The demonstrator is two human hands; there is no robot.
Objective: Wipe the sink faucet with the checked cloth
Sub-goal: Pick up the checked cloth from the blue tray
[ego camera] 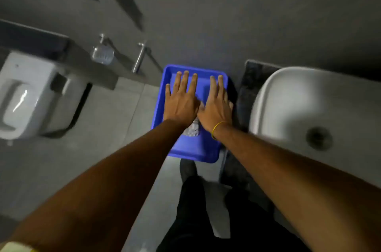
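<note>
A blue plastic tray (pixel 198 152) sits at the left end of the dark stone counter. In it lies the checked cloth (pixel 192 129), a small grey-white patch showing between my wrists. My left hand (pixel 181 101) and my right hand (pixel 216 105) lie flat above the tray, palms down, fingers spread, side by side. Neither hand holds anything. A yellow band circles my right wrist. The white sink basin (pixel 278 107) with its dark drain (pixel 318 137) lies to the right. No faucet over the sink is in view.
A white toilet (pixel 24 95) stands at the left below a dark ledge. A metal soap holder (pixel 102 53) and a chrome bar (pixel 139 58) are fixed to the grey wall. Grey floor tiles and my dark trouser legs fill the bottom.
</note>
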